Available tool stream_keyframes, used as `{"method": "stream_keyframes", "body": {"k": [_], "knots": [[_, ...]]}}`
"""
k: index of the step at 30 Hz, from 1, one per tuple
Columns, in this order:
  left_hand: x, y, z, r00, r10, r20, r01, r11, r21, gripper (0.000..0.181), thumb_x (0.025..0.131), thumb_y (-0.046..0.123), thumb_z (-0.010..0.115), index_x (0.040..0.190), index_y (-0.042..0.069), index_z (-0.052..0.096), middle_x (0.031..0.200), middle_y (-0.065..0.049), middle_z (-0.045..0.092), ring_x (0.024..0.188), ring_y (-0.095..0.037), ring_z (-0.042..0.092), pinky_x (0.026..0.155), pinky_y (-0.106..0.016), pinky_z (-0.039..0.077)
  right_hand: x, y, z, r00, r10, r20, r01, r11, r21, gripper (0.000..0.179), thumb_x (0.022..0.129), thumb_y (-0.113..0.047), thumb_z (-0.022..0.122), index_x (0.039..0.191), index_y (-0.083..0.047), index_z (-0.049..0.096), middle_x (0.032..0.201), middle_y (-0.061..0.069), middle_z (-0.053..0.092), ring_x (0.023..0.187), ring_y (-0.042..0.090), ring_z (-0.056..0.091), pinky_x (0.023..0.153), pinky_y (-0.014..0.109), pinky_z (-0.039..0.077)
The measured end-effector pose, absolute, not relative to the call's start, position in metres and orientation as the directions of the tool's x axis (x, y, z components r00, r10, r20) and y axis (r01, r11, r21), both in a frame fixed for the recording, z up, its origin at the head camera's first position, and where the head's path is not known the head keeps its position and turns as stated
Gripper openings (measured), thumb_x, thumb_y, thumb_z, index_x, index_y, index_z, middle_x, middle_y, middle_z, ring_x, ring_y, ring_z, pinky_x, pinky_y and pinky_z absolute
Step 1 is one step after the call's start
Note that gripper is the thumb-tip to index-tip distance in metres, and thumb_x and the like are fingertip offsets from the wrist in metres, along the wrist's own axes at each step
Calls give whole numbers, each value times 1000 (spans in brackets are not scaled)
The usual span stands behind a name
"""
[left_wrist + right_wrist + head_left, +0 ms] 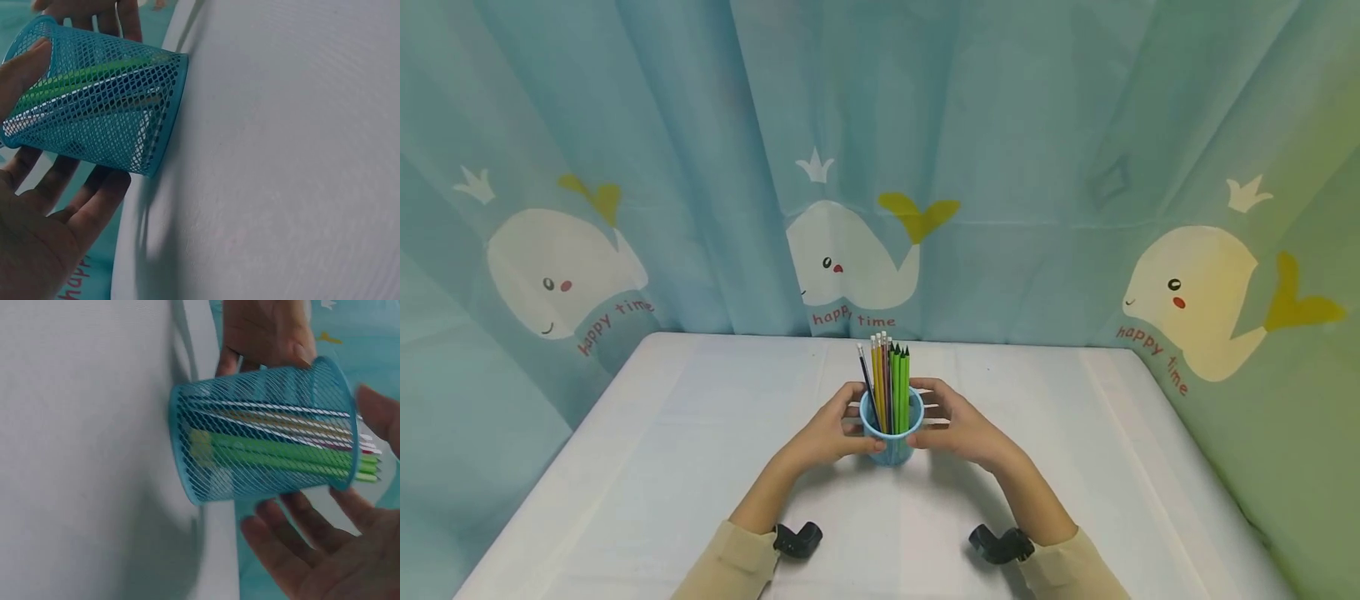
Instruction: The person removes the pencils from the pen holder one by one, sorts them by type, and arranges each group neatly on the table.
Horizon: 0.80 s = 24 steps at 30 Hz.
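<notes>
A blue mesh pencil cup (891,454) stands upright at the middle of the white table, with several pencils (900,387) in it, some bright green, others yellow or dark. My left hand (831,429) holds it from the left, thumb near the front and fingers round the side. From the right, my right hand (962,427) curves round the cup, its thumb by the front rim. In the right wrist view the fingers of the right hand (344,556) lie against or very close to the mesh. I cannot tell whether the cup's base touches the table.
The white tabletop (700,417) spreads around the cup. Behind it and at both sides hangs a blue-green curtain (1022,167) printed with whales. Black curved devices (797,540) sit at both wrists, by the beige sleeves (730,560).
</notes>
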<state>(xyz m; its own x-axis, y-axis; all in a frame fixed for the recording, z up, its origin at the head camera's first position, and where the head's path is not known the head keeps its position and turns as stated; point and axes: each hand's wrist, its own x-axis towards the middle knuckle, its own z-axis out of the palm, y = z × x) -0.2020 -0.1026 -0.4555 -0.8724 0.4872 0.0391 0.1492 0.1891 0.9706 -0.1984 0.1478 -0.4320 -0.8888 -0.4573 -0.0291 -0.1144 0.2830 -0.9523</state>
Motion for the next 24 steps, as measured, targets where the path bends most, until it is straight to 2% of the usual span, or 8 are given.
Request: {"method": "stream_keyframes", "body": {"k": [4,8,17,24], "knots": [[-202,-100,-457,-863,503,44,156,182,971,77,80,11,84,141,8,37,141,-17,48,128,-36,55,102,-40,53,-199,145,-433,-920,-391,20,-145,293,-945,58,94,-27,70,145,-18,45,141,14,55,127,36,54,105,57,46],[-201,-97,-458,-867,496,56,163,175,971,77,80,9,83,142,7,37,142,-18,47,129,-37,54,103,-40,52,-199,142,-434,-945,-315,87,-178,274,-945,41,99,-28,63,136,-10,55,135,15,60,124,36,57,103,54,49],[-199,-91,-461,-885,459,70,164,167,972,79,82,10,82,147,7,37,148,-18,45,134,-39,49,106,-44,49,-204,138,-442,-964,-234,128,-186,246,-951,38,100,-25,61,131,-3,58,129,16,63,120,32,58,105,51,48],[-200,-91,-460,-889,454,65,162,178,971,79,82,10,83,147,9,37,147,-17,45,134,-38,49,107,-44,48,-216,131,-440,-984,-134,118,-152,277,-949,21,97,-22,66,111,-6,64,115,10,68,112,25,61,101,46,51]]}}
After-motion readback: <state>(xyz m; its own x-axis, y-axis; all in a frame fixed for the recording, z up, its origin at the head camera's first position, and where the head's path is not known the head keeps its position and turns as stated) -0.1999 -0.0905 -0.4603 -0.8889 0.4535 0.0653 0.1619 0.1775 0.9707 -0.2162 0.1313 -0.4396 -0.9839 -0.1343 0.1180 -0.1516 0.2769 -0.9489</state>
